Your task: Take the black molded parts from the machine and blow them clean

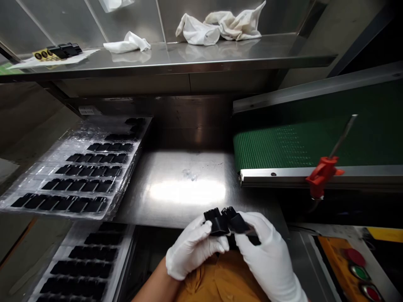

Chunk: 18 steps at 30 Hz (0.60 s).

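My left hand (198, 243), in a white glove, grips a small black plastic part (216, 222) between thumb and fingers. A similar black plastic part (235, 220) is pinched in my right hand (267, 247), also gloved in white. The two parts are held side by side, close together, over the front edge of the steel table (185, 167). Each has short, rounded, shiny prongs pointing away from me. Their undersides and some of my fingertips are hidden.
A clear plastic tray (122, 184) with rows of black parts lies at left, above another loaded tray (110, 272). At right are a green conveyor belt (315, 134), a red clamp (323, 178) and a button box (333, 251). White cloths (200, 31) rest on the steel shelf (176, 63).
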Each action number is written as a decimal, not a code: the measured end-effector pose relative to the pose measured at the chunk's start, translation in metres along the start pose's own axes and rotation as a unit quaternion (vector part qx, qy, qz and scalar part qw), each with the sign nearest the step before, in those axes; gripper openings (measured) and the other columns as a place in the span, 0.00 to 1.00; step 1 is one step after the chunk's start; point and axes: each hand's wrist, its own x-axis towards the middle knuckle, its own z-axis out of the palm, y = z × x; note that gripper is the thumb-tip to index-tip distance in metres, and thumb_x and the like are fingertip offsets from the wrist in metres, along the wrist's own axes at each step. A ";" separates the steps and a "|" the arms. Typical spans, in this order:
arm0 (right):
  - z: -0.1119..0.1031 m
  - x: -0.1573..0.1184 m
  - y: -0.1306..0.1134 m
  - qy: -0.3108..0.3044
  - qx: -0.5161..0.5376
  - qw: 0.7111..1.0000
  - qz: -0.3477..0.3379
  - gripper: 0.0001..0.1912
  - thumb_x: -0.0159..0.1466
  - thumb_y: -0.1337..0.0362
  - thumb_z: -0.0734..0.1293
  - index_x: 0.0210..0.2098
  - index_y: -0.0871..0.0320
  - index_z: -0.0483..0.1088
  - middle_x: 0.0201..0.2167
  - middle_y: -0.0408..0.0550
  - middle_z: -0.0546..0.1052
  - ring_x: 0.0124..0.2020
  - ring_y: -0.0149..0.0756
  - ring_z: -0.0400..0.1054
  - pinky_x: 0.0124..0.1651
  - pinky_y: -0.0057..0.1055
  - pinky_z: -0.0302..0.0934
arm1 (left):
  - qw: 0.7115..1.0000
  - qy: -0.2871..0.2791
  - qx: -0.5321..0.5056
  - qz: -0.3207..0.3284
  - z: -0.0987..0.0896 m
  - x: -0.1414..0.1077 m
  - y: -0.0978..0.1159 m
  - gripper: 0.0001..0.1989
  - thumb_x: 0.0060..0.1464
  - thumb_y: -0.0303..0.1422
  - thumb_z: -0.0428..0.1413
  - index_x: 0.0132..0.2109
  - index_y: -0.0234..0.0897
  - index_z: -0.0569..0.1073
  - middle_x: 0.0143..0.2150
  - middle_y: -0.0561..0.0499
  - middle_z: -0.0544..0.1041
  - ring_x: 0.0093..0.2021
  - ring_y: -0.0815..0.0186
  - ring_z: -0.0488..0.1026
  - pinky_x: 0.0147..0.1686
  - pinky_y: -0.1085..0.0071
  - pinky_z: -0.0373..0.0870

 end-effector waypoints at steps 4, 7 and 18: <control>-0.007 -0.005 -0.008 0.028 -0.015 0.997 -0.069 0.11 0.62 0.67 0.64 0.44 0.53 0.71 0.36 0.46 0.79 0.35 0.35 0.75 0.38 0.29 0.71 | 0.997 -0.059 -0.046 0.022 -0.005 0.000 -0.003 0.13 0.57 0.37 0.56 0.44 0.31 0.73 0.33 0.44 0.76 0.31 0.66 0.77 0.30 0.76 0.70; -0.009 -0.006 -0.013 0.038 -0.016 0.994 -0.104 0.13 0.61 0.68 0.64 0.46 0.54 0.70 0.35 0.46 0.79 0.34 0.35 0.75 0.37 0.28 0.71 | 0.995 -0.086 -0.045 0.025 -0.009 -0.001 -0.004 0.14 0.55 0.39 0.57 0.39 0.29 0.74 0.28 0.45 0.75 0.27 0.68 0.73 0.25 0.78 0.64; 0.002 0.006 0.008 -0.079 0.306 0.904 0.288 0.13 0.56 0.57 0.71 0.37 0.57 0.72 0.28 0.46 0.78 0.29 0.39 0.73 0.35 0.34 0.70 | 0.999 0.019 0.034 0.025 -0.006 -0.003 0.000 0.17 0.47 0.41 0.60 0.39 0.31 0.73 0.21 0.54 0.66 0.17 0.77 0.51 0.22 0.71 0.45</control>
